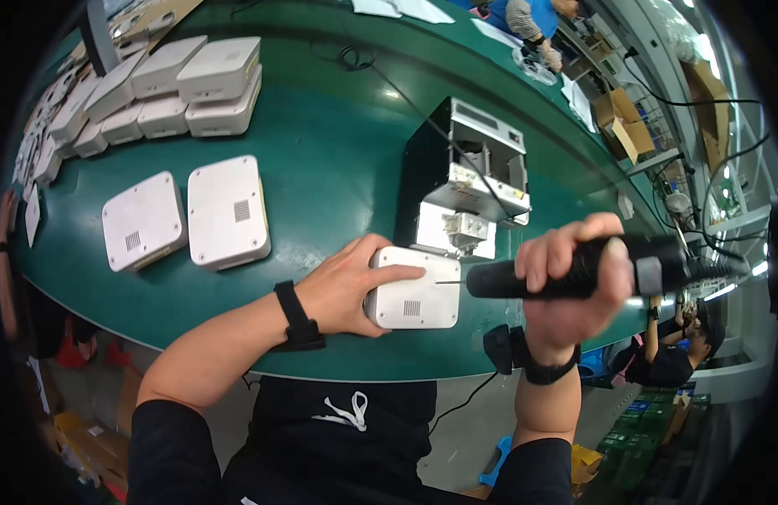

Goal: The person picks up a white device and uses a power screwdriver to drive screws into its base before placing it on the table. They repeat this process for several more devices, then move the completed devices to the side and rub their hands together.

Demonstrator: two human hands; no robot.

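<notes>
Basically, the white rounded-square plastic box sits flat on the green table, just left of the right hand and under the left hand's index finger. Black cylindrical powered screwdriver lies roughly left-right, slim metal bit pointing left over the box's right half; can't tell if its tip touches. Right fingers wrapped round the screwdriver, forearm coming up from below; left fingers spread, clasping the box's left end, forearm slanting in from lower left.
</notes>
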